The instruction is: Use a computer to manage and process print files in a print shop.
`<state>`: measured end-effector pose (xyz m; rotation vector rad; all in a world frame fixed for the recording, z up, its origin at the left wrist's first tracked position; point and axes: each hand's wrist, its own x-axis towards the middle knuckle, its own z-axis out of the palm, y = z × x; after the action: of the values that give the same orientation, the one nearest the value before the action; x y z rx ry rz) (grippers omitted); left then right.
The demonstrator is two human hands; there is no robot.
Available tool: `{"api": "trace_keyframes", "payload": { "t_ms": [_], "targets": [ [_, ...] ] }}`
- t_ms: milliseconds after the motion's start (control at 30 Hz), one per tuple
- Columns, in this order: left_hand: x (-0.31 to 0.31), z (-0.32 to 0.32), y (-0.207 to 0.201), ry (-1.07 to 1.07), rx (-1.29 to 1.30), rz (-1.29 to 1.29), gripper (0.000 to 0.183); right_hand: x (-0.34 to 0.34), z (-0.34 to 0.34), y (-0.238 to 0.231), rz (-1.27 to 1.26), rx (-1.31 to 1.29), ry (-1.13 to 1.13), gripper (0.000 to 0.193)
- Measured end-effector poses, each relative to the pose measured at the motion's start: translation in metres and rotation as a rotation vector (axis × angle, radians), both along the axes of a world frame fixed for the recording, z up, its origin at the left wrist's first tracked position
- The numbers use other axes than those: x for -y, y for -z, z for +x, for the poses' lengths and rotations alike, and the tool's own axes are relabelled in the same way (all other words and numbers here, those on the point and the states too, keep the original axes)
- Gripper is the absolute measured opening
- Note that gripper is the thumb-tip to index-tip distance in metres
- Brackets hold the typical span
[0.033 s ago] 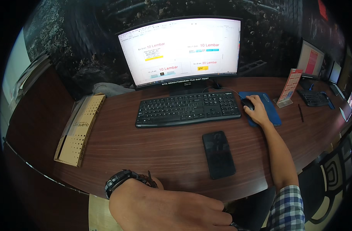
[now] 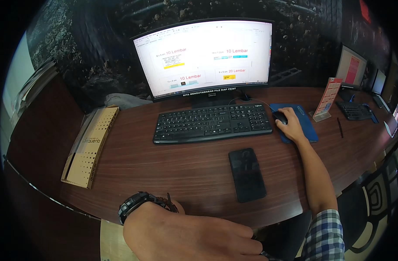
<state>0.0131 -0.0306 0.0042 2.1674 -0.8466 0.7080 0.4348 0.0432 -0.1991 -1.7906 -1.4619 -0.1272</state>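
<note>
My right hand [image 2: 292, 127] rests over a black computer mouse [image 2: 279, 116] on a blue mouse pad [image 2: 304, 124], its fingers curved around it. A checked sleeve covers that arm near the elbow. Close in the foreground is my left hand [image 2: 194, 235], back upward, with a black watch [image 2: 137, 204] and a brown bracelet [image 2: 167, 203] at the wrist. Its fingers are curled; a bit of something dark shows at them, and the rest is hidden. Between the hands and the black keyboard [image 2: 213, 124] lies a dark-screened phone [image 2: 247, 175].
Behind the keyboard stands a lit curved monitor [image 2: 203, 61] showing a layout page. A flat cardboard box [image 2: 90, 148] lies at left by the partition. To the right are an upright card stand [image 2: 327, 100], a pen [image 2: 340, 128], a second keyboard [image 2: 355, 110] and another monitor [image 2: 352, 65].
</note>
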Motion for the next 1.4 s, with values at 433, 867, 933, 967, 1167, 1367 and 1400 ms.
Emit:
{"api": "trace_keyframes", "payload": {
  "t_ms": [433,867,933,967,1167,1367,1400],
  "targets": [
    [-0.026,-0.010,-0.005,0.114,-0.350,0.045,0.036,0.005,-0.005,-0.006,0.022,-0.022,-0.045,0.053],
    [-0.003,-0.002,0.002,-0.012,-0.029,-0.005,0.026,0.002,-0.003,-0.003,0.003,-0.007,-0.035,0.052],
    [-0.003,-0.002,0.005,-0.016,0.010,-0.004,0.027,0.002,-0.003,-0.003,0.004,-0.005,-0.035,0.052],
    [-0.002,-0.003,0.004,0.008,-0.018,-0.007,0.027,0.001,-0.003,-0.003,0.003,-0.008,-0.035,0.052],
    [-0.005,-0.003,0.003,0.036,-0.040,0.042,0.027,0.001,-0.006,-0.005,-0.004,-0.023,-0.033,0.050],
    [-0.004,-0.003,0.002,0.022,-0.045,-0.013,0.026,0.002,-0.006,-0.006,-0.007,-0.023,-0.033,0.049],
    [-0.004,-0.004,0.001,0.025,-0.053,0.003,0.026,0.001,-0.008,-0.007,-0.008,-0.027,-0.033,0.049]
  ]
}}
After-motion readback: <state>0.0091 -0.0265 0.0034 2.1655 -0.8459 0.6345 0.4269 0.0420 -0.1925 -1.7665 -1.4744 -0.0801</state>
